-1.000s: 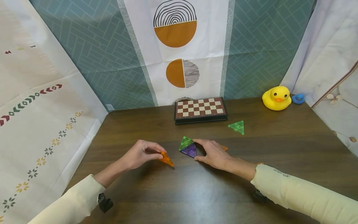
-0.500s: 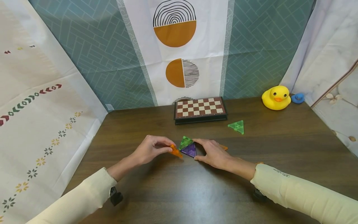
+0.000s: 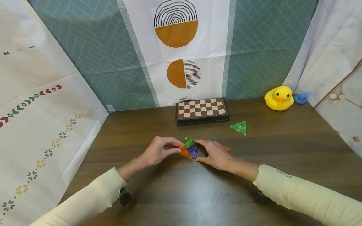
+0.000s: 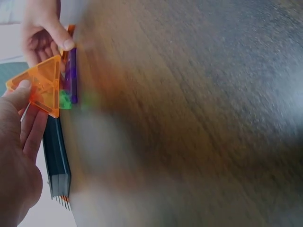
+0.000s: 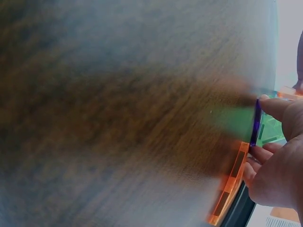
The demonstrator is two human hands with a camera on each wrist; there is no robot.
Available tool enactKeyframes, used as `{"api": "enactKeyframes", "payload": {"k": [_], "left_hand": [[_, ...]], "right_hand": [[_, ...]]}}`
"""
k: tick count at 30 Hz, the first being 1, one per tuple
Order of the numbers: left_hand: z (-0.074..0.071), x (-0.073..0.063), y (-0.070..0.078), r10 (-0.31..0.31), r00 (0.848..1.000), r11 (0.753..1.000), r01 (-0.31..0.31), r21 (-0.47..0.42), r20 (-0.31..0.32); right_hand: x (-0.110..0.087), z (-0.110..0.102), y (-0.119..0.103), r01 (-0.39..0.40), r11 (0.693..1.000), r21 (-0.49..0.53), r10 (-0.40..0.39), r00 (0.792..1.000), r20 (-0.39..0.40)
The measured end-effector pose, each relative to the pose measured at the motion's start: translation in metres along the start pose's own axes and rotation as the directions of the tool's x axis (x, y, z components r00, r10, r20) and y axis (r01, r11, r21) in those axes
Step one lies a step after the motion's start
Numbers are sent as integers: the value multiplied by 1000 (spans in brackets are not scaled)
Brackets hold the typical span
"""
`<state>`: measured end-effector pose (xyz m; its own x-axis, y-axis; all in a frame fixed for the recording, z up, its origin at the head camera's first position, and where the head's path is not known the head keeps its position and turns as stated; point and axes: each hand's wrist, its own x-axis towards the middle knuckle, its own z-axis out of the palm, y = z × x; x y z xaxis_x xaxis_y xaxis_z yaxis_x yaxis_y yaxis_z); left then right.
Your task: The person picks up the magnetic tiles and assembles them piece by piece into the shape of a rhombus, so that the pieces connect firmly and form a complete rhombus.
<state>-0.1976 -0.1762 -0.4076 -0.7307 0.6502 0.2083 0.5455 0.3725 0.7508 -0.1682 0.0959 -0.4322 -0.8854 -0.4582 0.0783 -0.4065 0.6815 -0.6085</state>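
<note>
My left hand (image 3: 159, 151) pinches an orange triangular magnetic tile (image 3: 185, 152) between thumb and fingers. In the left wrist view this orange tile (image 4: 45, 80) is tilted up, its face toward the camera. Its lower tip overlaps the left side of a purple triangular tile (image 3: 193, 151) in the head view. Thumb and forefinger of my right hand (image 3: 216, 156) hold the purple tile at two corners. A green triangular tile (image 3: 189, 142) lies against the purple one's upper left side. Another orange tile (image 5: 232, 184) is on the table beside the right hand, mostly hidden by it in the head view.
A folded chessboard box (image 3: 202, 108) lies behind the hands at the back of the wooden table (image 3: 181, 194). Right of it is a loose green triangular tile (image 3: 239, 127). A yellow rubber duck (image 3: 279, 99) and a small blue duck (image 3: 301, 98) stand at the back right.
My left hand has carried the orange tile rightward and slightly up the table, to the purple and green tiles. The right hand has stayed in place on the purple tile.
</note>
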Motion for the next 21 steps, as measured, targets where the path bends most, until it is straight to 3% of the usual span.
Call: {"api": "enactKeyframes", "payload": {"k": [21], "left_hand": [[15, 10, -5, 3, 1000, 1000, -3, 24, 21]], "right_hand": [[-1, 0, 0, -7, 1000, -7, 7, 1000, 1]]}}
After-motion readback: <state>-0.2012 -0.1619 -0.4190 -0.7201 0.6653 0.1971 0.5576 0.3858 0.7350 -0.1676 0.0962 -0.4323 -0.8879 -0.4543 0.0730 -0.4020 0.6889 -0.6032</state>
